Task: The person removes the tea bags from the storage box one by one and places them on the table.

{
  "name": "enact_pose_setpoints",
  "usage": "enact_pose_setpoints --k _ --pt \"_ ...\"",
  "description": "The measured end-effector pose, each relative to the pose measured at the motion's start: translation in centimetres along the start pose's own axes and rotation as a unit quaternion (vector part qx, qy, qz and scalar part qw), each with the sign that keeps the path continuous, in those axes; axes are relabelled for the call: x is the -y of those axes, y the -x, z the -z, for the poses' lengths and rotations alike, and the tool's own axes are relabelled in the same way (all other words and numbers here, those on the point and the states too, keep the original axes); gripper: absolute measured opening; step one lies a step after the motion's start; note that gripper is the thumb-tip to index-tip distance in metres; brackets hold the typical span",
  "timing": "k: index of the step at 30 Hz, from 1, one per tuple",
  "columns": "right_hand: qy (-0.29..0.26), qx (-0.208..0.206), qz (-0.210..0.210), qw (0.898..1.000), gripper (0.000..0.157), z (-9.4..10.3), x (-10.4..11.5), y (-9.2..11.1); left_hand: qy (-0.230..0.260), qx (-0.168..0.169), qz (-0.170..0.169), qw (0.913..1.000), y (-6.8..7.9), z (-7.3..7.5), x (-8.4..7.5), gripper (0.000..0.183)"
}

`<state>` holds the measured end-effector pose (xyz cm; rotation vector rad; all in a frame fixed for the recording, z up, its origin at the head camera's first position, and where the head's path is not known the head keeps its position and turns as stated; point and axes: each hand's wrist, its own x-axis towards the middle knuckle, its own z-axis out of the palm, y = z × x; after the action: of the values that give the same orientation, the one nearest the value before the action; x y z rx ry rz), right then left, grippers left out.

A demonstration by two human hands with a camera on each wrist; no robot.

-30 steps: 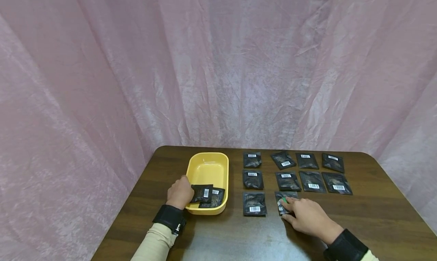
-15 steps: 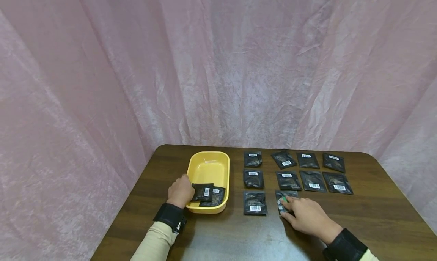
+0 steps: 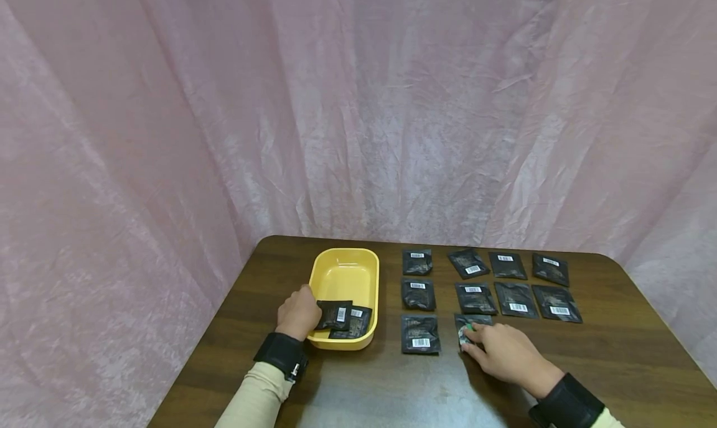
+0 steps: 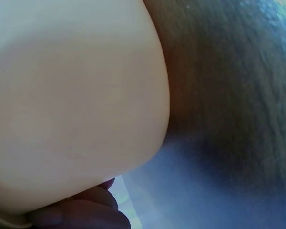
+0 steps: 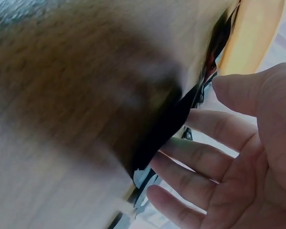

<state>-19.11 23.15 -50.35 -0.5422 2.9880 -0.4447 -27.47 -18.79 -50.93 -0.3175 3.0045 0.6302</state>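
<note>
A yellow plastic tray (image 3: 345,346) stands left of the middle of the table. My left hand (image 3: 299,313) grips its left rim near the front corner, and in the left wrist view curled fingers (image 4: 86,210) show below the tray's wall. Two black packets with barcode labels lie inside, the upper packet (image 3: 334,315) overlapping the lower packet (image 3: 355,323). To the right, my right hand (image 3: 506,353) touches a black packet with a green and white print (image 3: 472,320). Its fingers are nearly straight at the packet's edge in the right wrist view, the thumb apart from them; the hand partly covers this packet.
Several more black packets lie barcode-up in rows on the wooden table (image 3: 358,390). A single packet (image 3: 421,334) lies left of my right hand, and another packet (image 3: 476,298) lies just behind it. A pink curtain (image 3: 358,135) hangs behind the table.
My right thumb has drawn slightly closer to the fingers. The head view has shifted a little; the left hand and the tray keep their places.
</note>
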Motion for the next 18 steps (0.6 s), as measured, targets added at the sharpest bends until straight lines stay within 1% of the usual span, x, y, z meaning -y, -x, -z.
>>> enact_pose_setpoints --k 4,7,9,11,14,18 --pt "-0.003 -0.001 -0.001 1.000 0.043 0.3 0.1 -0.1 -0.002 -0.002 0.001 1.0000 0.1 0.1 0.0 0.033" --pt "-0.011 -0.010 -0.002 1.000 0.045 0.8 0.3 -0.3 -0.003 -0.005 -0.001 1.0000 0.1 0.1 0.1 0.032" --pt "-0.012 -0.020 0.006 1.000 0.047 1.4 0.5 -0.7 -0.006 -0.008 -0.004 0.9999 0.0 0.0 0.1 0.032" --pt "-0.003 -0.035 0.019 0.999 0.048 2.0 0.8 -1.1 -0.008 -0.009 -0.006 0.9999 -0.1 0.0 0.1 0.032" --pt "0.017 -0.060 0.053 0.997 0.049 3.0 1.4 -2.0 -0.011 -0.010 -0.009 0.9998 -0.1 -0.2 0.0 0.033" --pt "0.053 -0.100 0.101 0.988 0.051 3.7 2.8 -3.4 -0.013 -0.013 -0.009 0.9998 -0.2 -0.2 0.0 0.033"
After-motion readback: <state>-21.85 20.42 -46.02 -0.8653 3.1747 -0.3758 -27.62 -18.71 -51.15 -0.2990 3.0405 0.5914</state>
